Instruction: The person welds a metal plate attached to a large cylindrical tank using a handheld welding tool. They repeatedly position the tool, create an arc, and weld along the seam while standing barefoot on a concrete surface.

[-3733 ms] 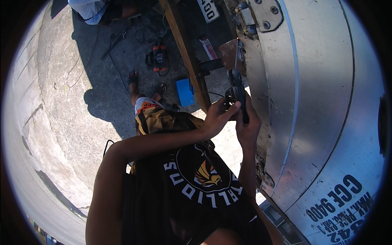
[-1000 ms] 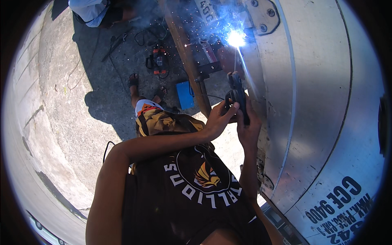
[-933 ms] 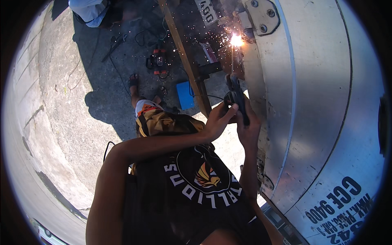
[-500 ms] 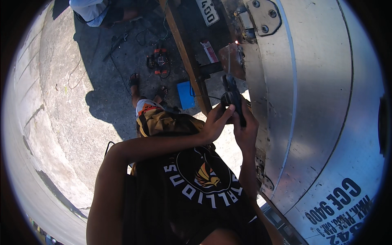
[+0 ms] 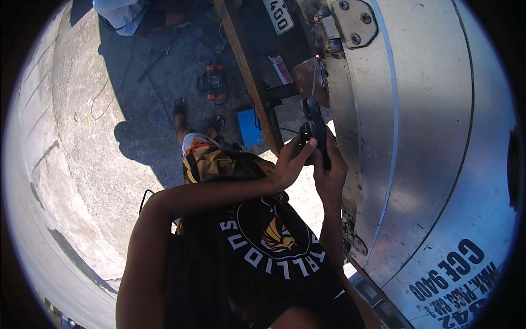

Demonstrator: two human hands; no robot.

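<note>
Resting inside both hands' fingers (image 5: 310, 146): electrode holder (image 5: 315, 123)

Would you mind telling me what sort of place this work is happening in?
Probably an outdoor repair yard: sunlit concrete ground, a large metal tank and a welding holder in both hands.

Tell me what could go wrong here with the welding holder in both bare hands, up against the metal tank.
Both hands, left and right, grip the electrode holder with no gloves, so sparks or hot metal could burn them. The rod tip glows red beside the silver tank; brushing it could burn skin. The feet wear open sandals, and falling slag could land on them.
</note>
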